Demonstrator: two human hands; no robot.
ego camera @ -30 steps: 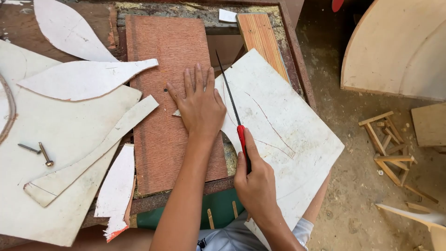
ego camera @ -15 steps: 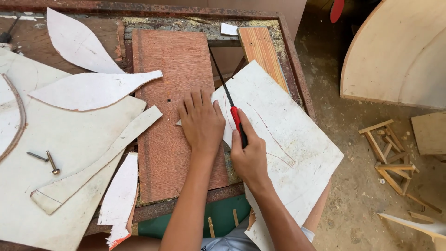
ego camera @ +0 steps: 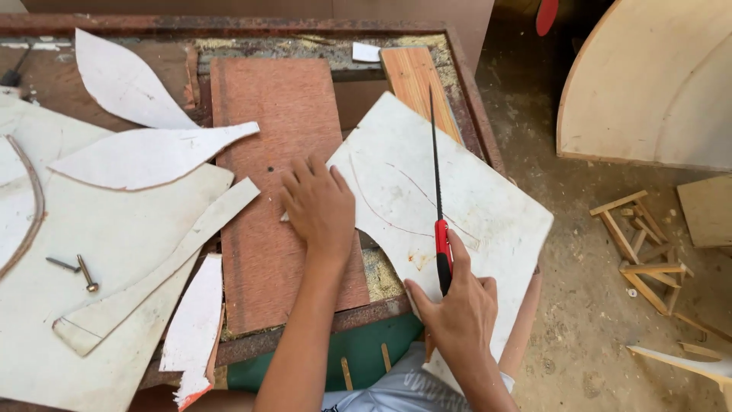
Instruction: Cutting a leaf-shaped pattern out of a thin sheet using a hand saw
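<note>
Left hand (ego camera: 320,206) flat, fingers spread, pressing white board (ego camera: 457,206) on worktop (ego camera: 252,23); right hand (ego camera: 457,313) clenched round red-handled saw (ego camera: 438,206) on board.

Left hand (ego camera: 320,207) presses the white board (ego camera: 457,206) flat while right hand (ego camera: 457,313) grips the red-handled saw (ego camera: 440,229)

Soft, even daylight fills the view, bright without harsh glare. The white board (ego camera: 450,198) is the brightest surface yet keeps its pencil lines. Shadows are faint and short: a soft one sits under the left hand (ego camera: 320,202) and beneath the board's near edge. Focus is sharp across the bench (ego camera: 305,23). Straight edges bow slightly toward the corners, a wide-lens distortion.
</note>
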